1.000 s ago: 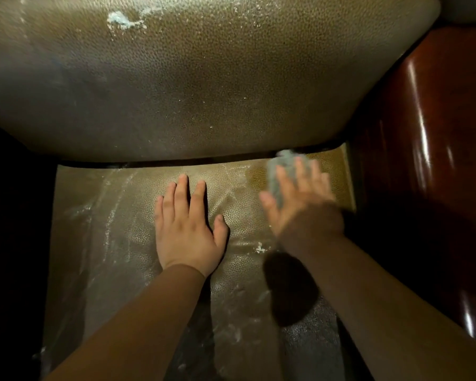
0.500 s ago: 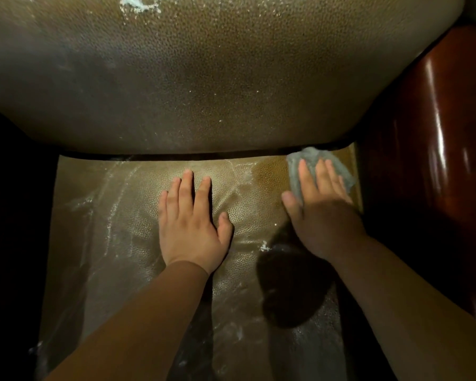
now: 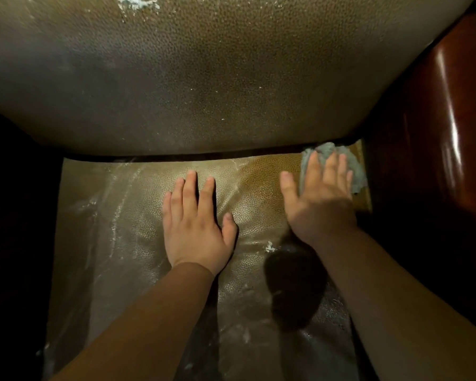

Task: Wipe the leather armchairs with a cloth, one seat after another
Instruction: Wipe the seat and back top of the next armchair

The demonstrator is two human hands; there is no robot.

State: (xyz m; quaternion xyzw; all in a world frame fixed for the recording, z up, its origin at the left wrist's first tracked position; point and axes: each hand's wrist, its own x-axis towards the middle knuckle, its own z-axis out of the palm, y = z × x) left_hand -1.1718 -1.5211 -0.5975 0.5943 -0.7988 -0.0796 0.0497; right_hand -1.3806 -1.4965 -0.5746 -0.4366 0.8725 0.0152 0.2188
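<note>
Cloth now deeper into seat corner

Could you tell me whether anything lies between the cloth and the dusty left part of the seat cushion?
Yes: the left hand rests flat mid-cushion, between the cloth under the right hand and the streaked left side.

pebbled leather seat; glossy wood armrest

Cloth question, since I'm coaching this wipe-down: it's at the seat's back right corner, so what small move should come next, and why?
Probably sweep the cloth leftward along the back edge. The right hand presses it flat in the corner by the wooden armrest, while white streaks cover the seat cushion beyond the left hand.
</note>
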